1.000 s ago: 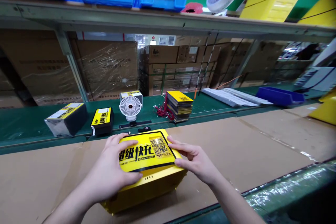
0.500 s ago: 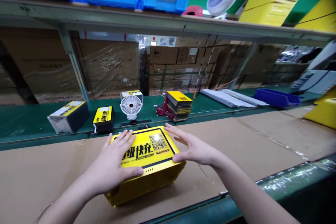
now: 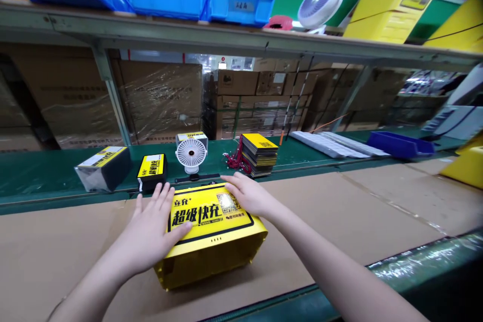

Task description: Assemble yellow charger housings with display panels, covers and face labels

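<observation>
Left hand (image 3: 150,231) and right hand (image 3: 253,196) lie apart, unclenched, the yellow box (image 3: 217,231) beneath. Lopsided pressure (my guess) could skid it.

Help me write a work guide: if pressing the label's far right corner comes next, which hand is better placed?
Probably the right hand: it covers part of the square code, close to that corner of the label. The left hand is at the label's opposite end.
</observation>
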A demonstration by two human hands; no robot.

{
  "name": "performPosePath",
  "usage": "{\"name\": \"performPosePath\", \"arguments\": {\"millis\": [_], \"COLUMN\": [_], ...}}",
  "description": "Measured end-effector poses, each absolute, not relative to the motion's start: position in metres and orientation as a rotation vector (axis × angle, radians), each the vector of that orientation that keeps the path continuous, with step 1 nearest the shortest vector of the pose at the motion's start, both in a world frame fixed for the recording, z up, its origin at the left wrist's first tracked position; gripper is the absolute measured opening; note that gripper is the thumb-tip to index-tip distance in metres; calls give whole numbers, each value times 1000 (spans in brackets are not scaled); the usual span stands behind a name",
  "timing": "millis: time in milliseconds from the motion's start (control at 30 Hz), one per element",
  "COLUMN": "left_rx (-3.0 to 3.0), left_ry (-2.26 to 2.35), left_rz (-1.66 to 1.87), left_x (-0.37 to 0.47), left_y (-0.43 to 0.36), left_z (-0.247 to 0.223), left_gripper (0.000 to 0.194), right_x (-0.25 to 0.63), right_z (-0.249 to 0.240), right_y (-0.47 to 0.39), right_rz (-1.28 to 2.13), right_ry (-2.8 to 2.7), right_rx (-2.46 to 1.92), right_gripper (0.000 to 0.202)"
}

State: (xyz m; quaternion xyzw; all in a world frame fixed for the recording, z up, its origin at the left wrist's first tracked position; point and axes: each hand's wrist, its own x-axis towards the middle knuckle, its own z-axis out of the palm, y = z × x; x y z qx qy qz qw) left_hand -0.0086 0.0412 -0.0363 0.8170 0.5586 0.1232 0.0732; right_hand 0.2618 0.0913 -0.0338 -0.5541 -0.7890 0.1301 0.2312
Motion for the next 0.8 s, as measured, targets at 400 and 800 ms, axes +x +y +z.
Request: {"name": "performPosePath", "arguments": {"millis": [400,800], "left_rx": [2566,2610], "left_ry": [1281,1256], "left_rz": [275,328], "left_x": [-6,40], "left_y": [48,52], "left_z": [-19,-22], "left_gripper": [76,83], "right_x": [260,236], "right_z": [-20,-21], "right_y": [74,57], "right_rz": [362,342], "right_ry": [-2615,-2669], "right_rx": [-1324,-1187], "right_gripper": [77,74]}}
